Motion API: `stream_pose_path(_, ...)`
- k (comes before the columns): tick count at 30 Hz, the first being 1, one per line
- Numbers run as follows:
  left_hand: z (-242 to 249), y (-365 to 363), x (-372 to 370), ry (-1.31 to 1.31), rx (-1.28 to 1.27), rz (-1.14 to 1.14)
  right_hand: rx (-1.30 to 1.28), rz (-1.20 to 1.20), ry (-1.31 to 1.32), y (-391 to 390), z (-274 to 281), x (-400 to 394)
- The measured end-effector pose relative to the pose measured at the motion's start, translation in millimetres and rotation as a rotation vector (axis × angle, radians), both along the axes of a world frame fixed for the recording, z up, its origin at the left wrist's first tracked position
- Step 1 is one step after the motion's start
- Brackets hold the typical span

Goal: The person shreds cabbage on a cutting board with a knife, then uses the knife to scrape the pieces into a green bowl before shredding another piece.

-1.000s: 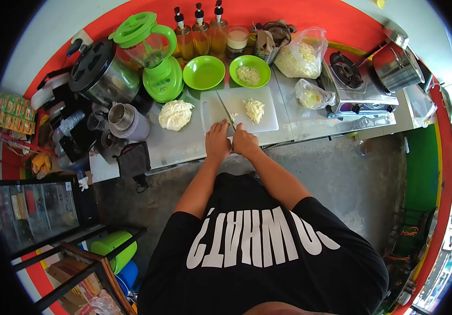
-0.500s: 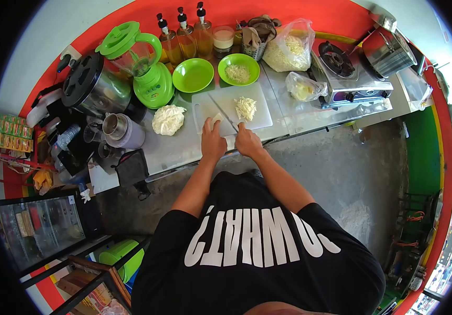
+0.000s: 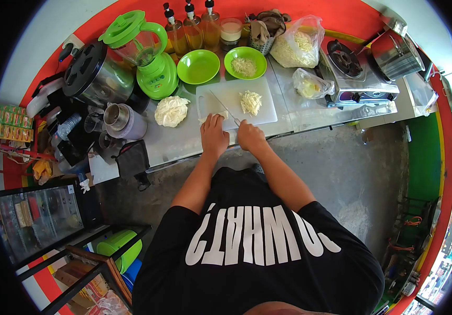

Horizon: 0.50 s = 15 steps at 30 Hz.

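My right hand (image 3: 250, 135) is closed around the handle of a knife (image 3: 225, 107), its blade slanting up and left over the white cutting board (image 3: 264, 118). At the board's near edge, the bent fingers of my left hand (image 3: 215, 135) hold down a pale, flat piece (image 3: 222, 114) beside the blade. The fingers partly hide that piece. A heap of pale shredded strips (image 3: 250, 103) lies on the board, right of the knife. Left of the board sits a crinkled whitish lump (image 3: 172, 111), resembling a head of cabbage.
Behind the board stand a green bowl (image 3: 198, 67) and another green bowl (image 3: 261, 64) with shreds inside. A green blender (image 3: 156, 80) and pump bottles (image 3: 193, 32) stand at back left. Right are bags of shreds (image 3: 295, 50) and a gas stove (image 3: 360, 79) with a pot (image 3: 398, 55).
The view has shifted slightly, moving the counter up and right in the picture. The knife blade now lies farther from my left fingers, and more of the pale piece shows.
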<state>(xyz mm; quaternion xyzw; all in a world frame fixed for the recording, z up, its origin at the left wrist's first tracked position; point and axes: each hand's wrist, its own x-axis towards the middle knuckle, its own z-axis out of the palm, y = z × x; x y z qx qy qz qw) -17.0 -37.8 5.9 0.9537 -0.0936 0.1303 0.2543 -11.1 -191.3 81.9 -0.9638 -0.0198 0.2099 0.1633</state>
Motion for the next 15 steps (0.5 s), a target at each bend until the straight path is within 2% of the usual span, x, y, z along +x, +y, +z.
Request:
stream_pose_path(2,1.8,0.9,-1.2,-0.001,-0.02,-0.008,-0.019,-0.065,0.038,3.1,-23.4,-7.3)
stream_pose_path(5,4.3,0.7,-1.4,0.087,-0.003,0.002,-0.031,-0.026,0.08,2.2,-16.8,1.4)
stream_pose_path(11,-3.3,0.7,-1.7,0.065,-0.037,0.017,0.056,0.001,0.167,3.2,7.4,8.9)
stream_pose_path(14,0.7,1.0,-2.4,0.056,-0.039,0.008,-0.005,-0.005,0.055,3.5,-39.0,-4.2)
stream_pose_path(15,0.7,0.2,-2.9,0.055,-0.04,0.006,-0.005,-0.006,0.054,4.0,-29.7,-2.0)
